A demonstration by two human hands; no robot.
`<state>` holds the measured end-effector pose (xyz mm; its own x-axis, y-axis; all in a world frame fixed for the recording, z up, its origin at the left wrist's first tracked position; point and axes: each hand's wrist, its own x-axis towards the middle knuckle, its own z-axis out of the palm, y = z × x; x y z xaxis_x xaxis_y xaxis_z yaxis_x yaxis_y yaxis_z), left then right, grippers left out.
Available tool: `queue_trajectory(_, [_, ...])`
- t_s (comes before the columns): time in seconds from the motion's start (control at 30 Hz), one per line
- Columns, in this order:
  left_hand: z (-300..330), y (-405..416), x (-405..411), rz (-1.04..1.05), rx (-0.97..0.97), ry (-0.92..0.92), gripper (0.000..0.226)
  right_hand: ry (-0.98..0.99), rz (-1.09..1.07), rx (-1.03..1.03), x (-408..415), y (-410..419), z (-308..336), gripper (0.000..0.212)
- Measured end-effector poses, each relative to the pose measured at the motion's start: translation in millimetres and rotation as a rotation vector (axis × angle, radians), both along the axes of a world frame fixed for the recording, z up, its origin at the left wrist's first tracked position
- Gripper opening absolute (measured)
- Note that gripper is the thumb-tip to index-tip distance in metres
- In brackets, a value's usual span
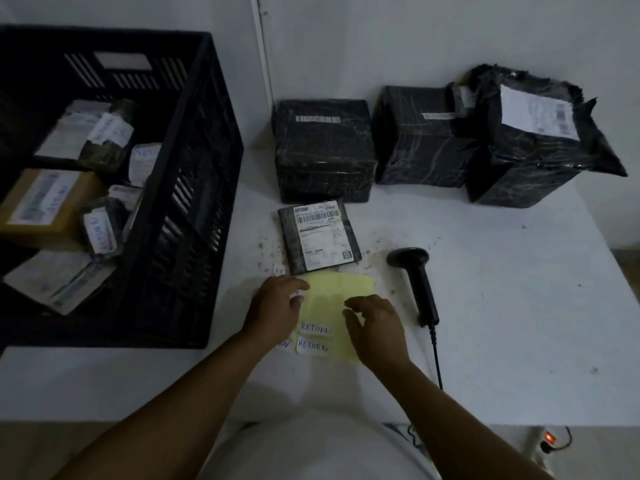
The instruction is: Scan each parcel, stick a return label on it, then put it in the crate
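Observation:
A small flat black parcel [318, 237] with a white shipping label lies on the white table [502, 306]. Just in front of it is a yellow backing sheet [329, 296] carrying white "RETURN" labels [313, 337]. My left hand [275, 303] rests on the sheet's left edge, its fingertips touching a white label there. My right hand [375, 325] hovers over the sheet's right side with fingers loosely curved, holding nothing. A black barcode scanner [414, 282] lies to the right of the sheet. The black crate [194, 188] at the left holds several labelled parcels.
Three larger black-wrapped parcels [323, 150] [419, 136] [533, 143] stand in a row at the back of the table. The scanner's cable [435, 358] runs off the front edge. A power strip with a red light [549, 439] lies on the floor at the right.

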<state>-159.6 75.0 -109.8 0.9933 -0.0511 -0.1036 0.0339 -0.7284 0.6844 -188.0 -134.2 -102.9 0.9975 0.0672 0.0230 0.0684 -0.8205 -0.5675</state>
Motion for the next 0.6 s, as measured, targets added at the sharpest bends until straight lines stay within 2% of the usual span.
queue_trajectory(0.17, [-7.3, 11.3, -21.3, -0.232, 0.13, -0.076, 0.039, 0.124, 0.121, -0.09, -7.1, 19.4, -10.5, 0.028])
queue_trajectory(0.43, [-10.2, 22.8, -27.7, -0.284, 0.21, -0.062, 0.044, 0.099, 0.303, -0.202, 6.0, 48.4, -14.1, 0.031])
queue_trajectory(0.6, [-8.8, 21.0, -26.9, -0.255, 0.225, -0.029, 0.043, 0.063, 0.359, -0.226, 6.7, 55.5, -18.3, 0.024])
